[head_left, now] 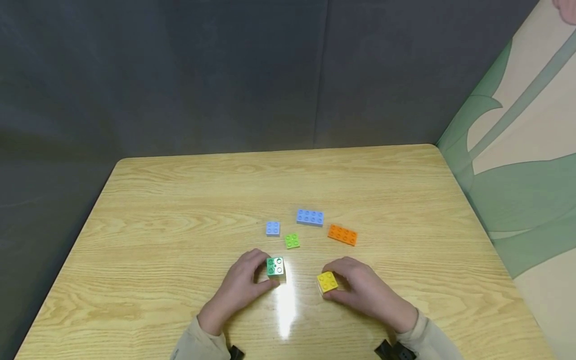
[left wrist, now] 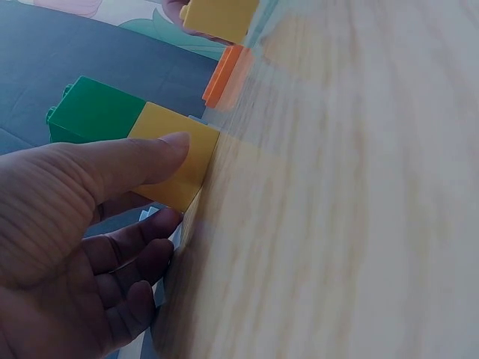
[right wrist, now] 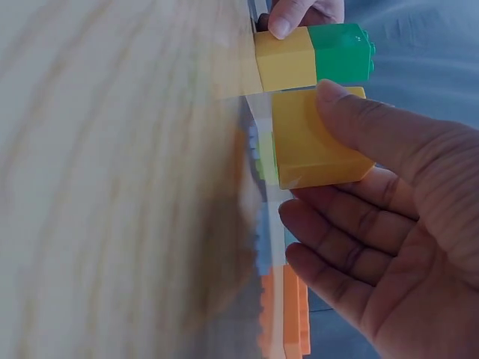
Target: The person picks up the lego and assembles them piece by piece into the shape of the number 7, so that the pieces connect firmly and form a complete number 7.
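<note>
Both grips are narrow and loaded: your left hand (head_left: 245, 281) pinches a two-brick stack (head_left: 275, 268), and your right hand (head_left: 360, 286) holds a yellow 2x2 brick (head_left: 327, 281), which sits between three and four o'clock from that stack. To handle them well, leave the left thumb low on the stack's yellow bottom brick (right wrist: 286, 61), so the base is steadied where it meets the desk (head_left: 180, 200). Carry the right brick by its sides, studs up and level, and turn it a little if you want its edges square with the stack, since it looks slightly skewed from above. Whether it touches the desk or floats just above, you can't safely judge from these angles.

The stack stands upright, a green 2x2 brick seated flush on the yellow, glare washing over its studs. Your right-hand brick is plain, deep-sided and four-studded. Mind your knuckles around the loose bricks: seen from the stack, a light blue 2x2 brick (head_left: 272, 229) lies at twelve o'clock, a lime 2x2 brick (head_left: 292, 241) and, farther out, a blue 2x4 brick (head_left: 310, 217) at one, an orange 2x4 brick (head_left: 343, 235) at two.
</note>
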Motion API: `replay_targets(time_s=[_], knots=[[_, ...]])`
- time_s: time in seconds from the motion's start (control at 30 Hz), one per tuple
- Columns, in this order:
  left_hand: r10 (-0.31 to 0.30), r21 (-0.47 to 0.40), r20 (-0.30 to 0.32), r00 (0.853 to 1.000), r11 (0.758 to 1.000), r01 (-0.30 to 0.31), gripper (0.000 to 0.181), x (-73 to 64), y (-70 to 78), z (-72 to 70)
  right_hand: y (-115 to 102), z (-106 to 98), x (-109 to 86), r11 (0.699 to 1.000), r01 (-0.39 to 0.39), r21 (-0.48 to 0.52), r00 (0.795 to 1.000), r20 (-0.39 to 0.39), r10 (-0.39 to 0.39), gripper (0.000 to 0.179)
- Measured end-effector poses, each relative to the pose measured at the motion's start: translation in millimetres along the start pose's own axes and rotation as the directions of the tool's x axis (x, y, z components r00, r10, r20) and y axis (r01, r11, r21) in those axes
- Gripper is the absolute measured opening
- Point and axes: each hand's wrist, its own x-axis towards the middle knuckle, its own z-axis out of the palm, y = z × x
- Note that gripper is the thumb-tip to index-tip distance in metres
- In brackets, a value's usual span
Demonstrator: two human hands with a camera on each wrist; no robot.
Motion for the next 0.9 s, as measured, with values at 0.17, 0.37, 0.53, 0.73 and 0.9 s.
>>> replay_targets(time_s=[0.17, 0.37, 0.53, 0.73, 0.9], knots=[[-0.006, 0.002, 0.004, 1.0, 1.0, 0.006, 0.038, -0.6, 0.1, -0.1, -1.4, -1.8, 0.7, 1.0, -0.002, 0.003, 1.0, -0.018, 0.002, 0.039], [-0.01, 0.003, 0.007, 1.0, 1.0, 0.01, 0.037, -0.7, 0.0, 0.2, -2.6, -3.6, 2.7, 1.0, 0.016, -0.001, 0.999, -0.046, -0.016, 0.038], [-0.006, 0.004, 0.004, 1.0, 1.0, 0.005, 0.037, -0.4, -0.2, 0.5, -4.3, -5.3, 4.9, 1.0, 0.03, 0.007, 0.997, -0.064, -0.03, 0.036], [-0.012, -0.004, 0.006, 1.0, 1.0, 0.012, 0.038, 0.0, -0.6, 1.2, -6.6, -6.8, 7.4, 0.999, 0.041, 0.011, 0.995, -0.087, -0.04, 0.036], [-0.01, -0.011, 0.003, 1.0, 1.0, 0.01, 0.038, 0.6, -1.0, 1.4, -10.6, -8.4, 9.7, 0.999, 0.037, 0.024, 0.994, -0.104, -0.034, 0.038]])
